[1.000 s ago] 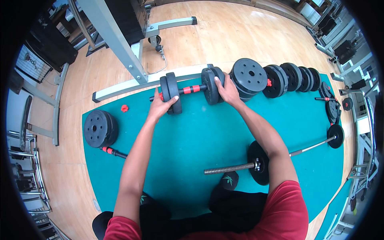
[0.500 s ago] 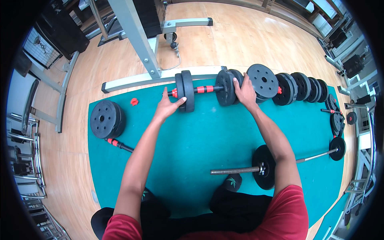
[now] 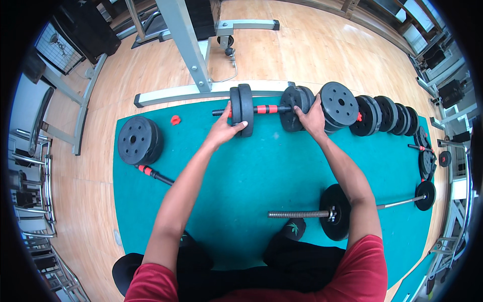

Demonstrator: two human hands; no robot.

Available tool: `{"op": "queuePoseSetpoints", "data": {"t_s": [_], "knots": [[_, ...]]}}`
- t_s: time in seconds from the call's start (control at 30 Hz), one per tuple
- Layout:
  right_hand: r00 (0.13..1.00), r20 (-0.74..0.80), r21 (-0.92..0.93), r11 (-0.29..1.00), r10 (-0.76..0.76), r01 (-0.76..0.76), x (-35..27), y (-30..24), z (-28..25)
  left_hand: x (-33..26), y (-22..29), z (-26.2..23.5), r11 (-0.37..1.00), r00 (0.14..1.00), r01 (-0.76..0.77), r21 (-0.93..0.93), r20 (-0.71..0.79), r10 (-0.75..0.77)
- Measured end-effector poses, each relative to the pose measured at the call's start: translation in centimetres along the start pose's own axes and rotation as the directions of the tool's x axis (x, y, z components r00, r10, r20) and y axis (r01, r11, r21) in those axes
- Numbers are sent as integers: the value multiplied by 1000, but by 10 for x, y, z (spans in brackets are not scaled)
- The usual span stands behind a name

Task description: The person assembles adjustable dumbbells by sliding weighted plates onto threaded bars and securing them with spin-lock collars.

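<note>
- Dumbbell (image 3: 271, 108): on the green mat (image 3: 236, 173) at its far side, ahead of the wearer; long axis runs left to right, roughly square to the reach of the arms.
- Left hand (image 3: 225, 131): at the left end; grip spans the paired left plates (image 3: 245, 109), thumb on the near rim, fingers beside the bar's protruding end.
- Right hand (image 3: 313, 121): at the right end; grip clasps the right plates (image 3: 290, 108), firmness not determinable.
- Hands equally near, each at its own end; red-banded handle between them uncovered.
- Plate stack (image 3: 339, 103): just right of the right hand.
- Red nut (image 3: 175, 120): loose, left of the dumbbell.
</note>
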State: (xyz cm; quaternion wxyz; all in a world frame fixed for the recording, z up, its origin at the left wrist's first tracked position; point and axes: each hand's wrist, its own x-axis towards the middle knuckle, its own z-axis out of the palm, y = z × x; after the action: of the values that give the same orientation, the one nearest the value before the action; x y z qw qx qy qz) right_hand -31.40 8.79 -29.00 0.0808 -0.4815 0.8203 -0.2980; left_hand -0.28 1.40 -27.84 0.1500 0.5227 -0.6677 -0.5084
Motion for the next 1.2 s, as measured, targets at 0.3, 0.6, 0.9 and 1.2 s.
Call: {"op": "queuePoseSetpoints", "data": {"t_s": [0.3,0.6,0.9,1.2], "knots": [[991,8,10,991,-137,137,-11,-24,12,6,-8,4,998,998,-37,52,-46,39],[987,163,-101,994,-15,32,-5,-37,7,5,-7,6,998,996,-26,60,-81,30],[979,202,-102,995,18,3,-6,-38,6,4,-10,5,994,992,-70,83,-95,78],[983,170,-114,990,-66,86,-12,-34,-4,0,-17,0,1000,996,12,2,-92,-12]]}}
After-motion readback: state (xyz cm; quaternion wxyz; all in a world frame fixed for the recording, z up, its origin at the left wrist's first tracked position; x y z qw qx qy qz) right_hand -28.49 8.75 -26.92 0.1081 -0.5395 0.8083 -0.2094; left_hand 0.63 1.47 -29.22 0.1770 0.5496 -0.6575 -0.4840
